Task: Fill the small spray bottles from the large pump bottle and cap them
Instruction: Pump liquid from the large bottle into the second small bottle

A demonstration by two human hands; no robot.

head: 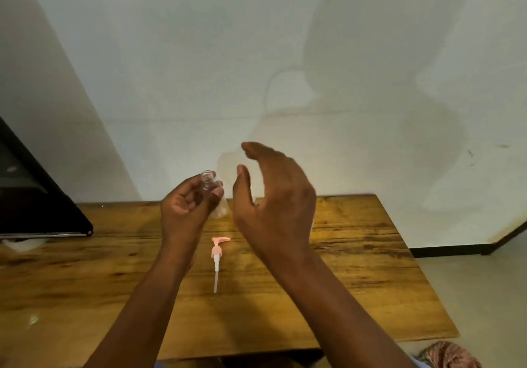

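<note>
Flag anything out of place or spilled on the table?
The pink pump head lies flat on the table, off its bottle, tube pointing toward the person. No spill visible. The left hand holds a small clear bottle; the right hand is open.

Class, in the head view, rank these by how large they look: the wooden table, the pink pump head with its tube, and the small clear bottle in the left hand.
1. Wooden table, by far.
2. Pink pump head with its tube.
3. Small clear bottle, though the left hand hides part of it, so its full size is unsure.
</note>
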